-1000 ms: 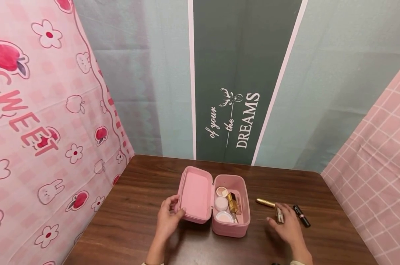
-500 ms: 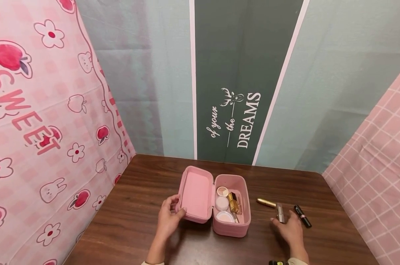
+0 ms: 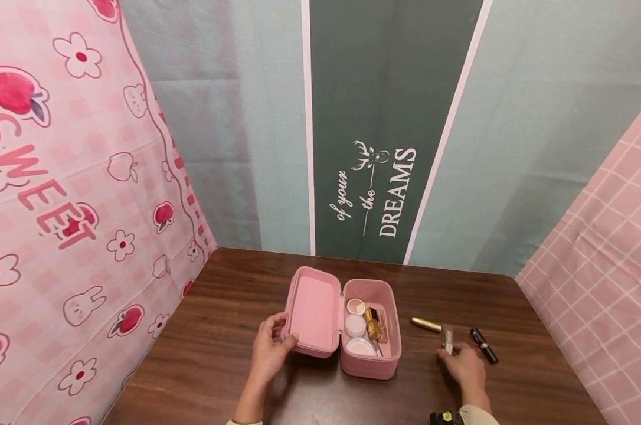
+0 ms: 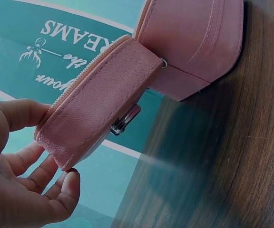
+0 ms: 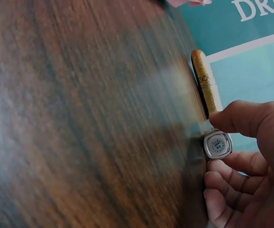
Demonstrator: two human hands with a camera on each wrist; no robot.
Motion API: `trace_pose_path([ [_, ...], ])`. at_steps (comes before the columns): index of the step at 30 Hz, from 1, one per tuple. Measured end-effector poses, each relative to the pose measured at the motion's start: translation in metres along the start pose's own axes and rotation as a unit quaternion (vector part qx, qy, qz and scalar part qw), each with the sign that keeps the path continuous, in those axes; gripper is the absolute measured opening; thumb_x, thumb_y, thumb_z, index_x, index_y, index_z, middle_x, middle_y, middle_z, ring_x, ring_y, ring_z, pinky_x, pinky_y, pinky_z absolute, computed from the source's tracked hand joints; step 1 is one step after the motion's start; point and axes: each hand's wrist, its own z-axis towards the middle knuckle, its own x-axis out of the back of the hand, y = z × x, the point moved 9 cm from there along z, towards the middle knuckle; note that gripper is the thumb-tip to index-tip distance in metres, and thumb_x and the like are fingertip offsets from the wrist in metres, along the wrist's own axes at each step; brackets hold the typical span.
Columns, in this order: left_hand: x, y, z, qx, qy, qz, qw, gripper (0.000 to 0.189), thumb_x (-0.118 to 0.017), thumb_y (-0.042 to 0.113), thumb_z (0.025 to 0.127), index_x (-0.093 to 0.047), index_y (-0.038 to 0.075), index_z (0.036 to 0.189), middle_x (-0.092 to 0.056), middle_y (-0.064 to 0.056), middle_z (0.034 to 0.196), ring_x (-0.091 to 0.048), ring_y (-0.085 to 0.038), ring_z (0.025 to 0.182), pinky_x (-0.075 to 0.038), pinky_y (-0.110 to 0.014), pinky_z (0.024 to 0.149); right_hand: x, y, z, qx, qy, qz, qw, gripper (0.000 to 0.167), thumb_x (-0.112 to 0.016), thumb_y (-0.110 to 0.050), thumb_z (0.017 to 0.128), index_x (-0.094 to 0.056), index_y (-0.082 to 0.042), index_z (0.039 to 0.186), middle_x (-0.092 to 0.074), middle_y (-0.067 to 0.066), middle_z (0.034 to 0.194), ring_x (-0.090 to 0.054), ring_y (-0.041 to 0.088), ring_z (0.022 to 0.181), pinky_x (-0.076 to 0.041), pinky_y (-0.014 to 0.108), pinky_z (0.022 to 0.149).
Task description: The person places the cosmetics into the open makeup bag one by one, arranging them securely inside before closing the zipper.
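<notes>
A pink zip-up makeup case stands on the table with its lid folded out to the left. My left hand grips the outer edge of that lid, thumb on one side and fingers curled under the other. To the right of the case, my right hand pinches a small lipstick tube between thumb and fingers. Its square base with a round label faces the right wrist camera. Right beyond the thumb lies a gold mascara tube.
A black tube with a pink band lies right of my right hand. Inside the case are round compacts, a gold-and-black bottle and a thin brush-like stick. A dark brown table meets fabric backdrops behind and at both sides.
My right hand has drawn back slightly toward me, from over the lipstick tube to its near end, with more of the tube showing. The left hand stays on the lid.
</notes>
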Motion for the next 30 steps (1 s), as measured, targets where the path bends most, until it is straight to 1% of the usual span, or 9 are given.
trace_pose_path([
  [6,0.000,0.000,0.000,0.002,0.001,0.003,1.0000,0.043,-0.074,-0.002,0.072,-0.058,-0.003,0.113,-0.053,-0.013,0.103,-0.055,-0.030,0.091,-0.048,-0.035,0.074,0.001,0.003,0.002,-0.010,-0.007,-0.008,0.9999,0.045,-0.064,-0.034,0.081,-0.061,0.005,0.105,-0.054,0.033,0.107,-0.050,0.055,0.090,-0.042,0.054,0.066],
  [9,0.001,0.000,0.000,0.001,0.002,0.001,1.0000,0.043,-0.074,-0.002,0.073,-0.058,-0.003,0.113,-0.053,-0.013,0.103,-0.055,-0.031,0.092,-0.048,-0.035,0.074,0.004,0.003,0.001,-0.015,-0.001,-0.005,0.9999,0.039,-0.062,-0.034,0.080,-0.066,0.002,0.096,-0.056,0.032,0.103,-0.052,0.054,0.088,-0.042,0.053,0.065],
  [13,0.001,0.000,0.000,0.000,0.000,-0.004,1.0000,0.043,-0.073,-0.002,0.072,-0.058,-0.003,0.113,-0.053,-0.014,0.103,-0.055,-0.030,0.092,-0.048,-0.038,0.075,0.010,0.006,-0.004,-0.050,0.024,0.002,0.9985,0.034,-0.060,-0.036,0.079,-0.068,-0.004,0.087,-0.059,0.029,0.095,-0.055,0.049,0.081,-0.043,0.051,0.059],
  [15,0.001,0.001,0.000,0.000,-0.001,-0.005,1.0000,0.044,-0.073,-0.003,0.072,-0.058,-0.003,0.113,-0.053,-0.014,0.103,-0.055,-0.030,0.091,-0.048,-0.037,0.074,0.014,0.007,-0.008,-0.071,0.044,0.009,0.9964,0.037,-0.061,-0.039,0.079,-0.066,-0.004,0.090,-0.060,0.028,0.094,-0.055,0.047,0.080,-0.042,0.050,0.056],
  [17,0.000,0.001,0.000,0.001,-0.002,-0.005,1.0000,0.044,-0.073,-0.003,0.072,-0.058,-0.003,0.113,-0.053,-0.014,0.103,-0.055,-0.030,0.091,-0.048,-0.036,0.074,0.020,0.007,-0.012,-0.083,0.070,0.017,0.9940,0.040,-0.062,-0.041,0.080,-0.064,-0.004,0.095,-0.059,0.027,0.095,-0.055,0.048,0.081,-0.042,0.049,0.055],
  [19,0.000,0.001,0.000,0.002,-0.003,-0.006,1.0000,0.044,-0.073,-0.002,0.072,-0.058,-0.003,0.113,-0.053,-0.014,0.103,-0.055,-0.031,0.092,-0.048,-0.034,0.073,0.026,0.003,-0.015,-0.082,0.091,0.022,0.9923,0.044,-0.063,-0.042,0.080,-0.061,-0.003,0.099,-0.059,0.028,0.096,-0.054,0.049,0.082,-0.041,0.050,0.055],
  [22,0.000,0.001,0.001,0.002,-0.003,-0.010,0.9999,0.044,-0.073,-0.002,0.072,-0.058,-0.003,0.113,-0.053,-0.013,0.103,-0.055,-0.031,0.092,-0.048,-0.034,0.073,0.031,-0.002,-0.017,-0.077,0.108,0.026,0.9909,0.045,-0.064,-0.041,0.080,-0.060,-0.002,0.102,-0.059,0.028,0.097,-0.054,0.050,0.083,-0.040,0.050,0.055],
  [27,0.000,-0.001,0.001,0.003,-0.003,-0.014,0.9999,0.044,-0.074,-0.002,0.072,-0.058,-0.003,0.114,-0.053,-0.014,0.104,-0.055,-0.032,0.092,-0.048,-0.033,0.073,0.034,-0.005,-0.018,-0.079,0.111,0.025,0.9904,0.045,-0.063,-0.040,0.080,-0.059,-0.001,0.103,-0.059,0.028,0.095,-0.054,0.049,0.081,-0.041,0.050,0.055],
  [30,0.001,-0.002,0.001,0.007,-0.004,-0.015,0.9999,0.045,-0.074,-0.002,0.072,-0.058,-0.003,0.114,-0.053,-0.014,0.104,-0.055,-0.031,0.091,-0.048,-0.031,0.073,0.033,-0.008,-0.020,-0.075,0.099,0.022,0.9919,0.045,-0.063,-0.040,0.081,-0.060,-0.001,0.102,-0.059,0.028,0.095,-0.055,0.049,0.081,-0.041,0.050,0.054],
])
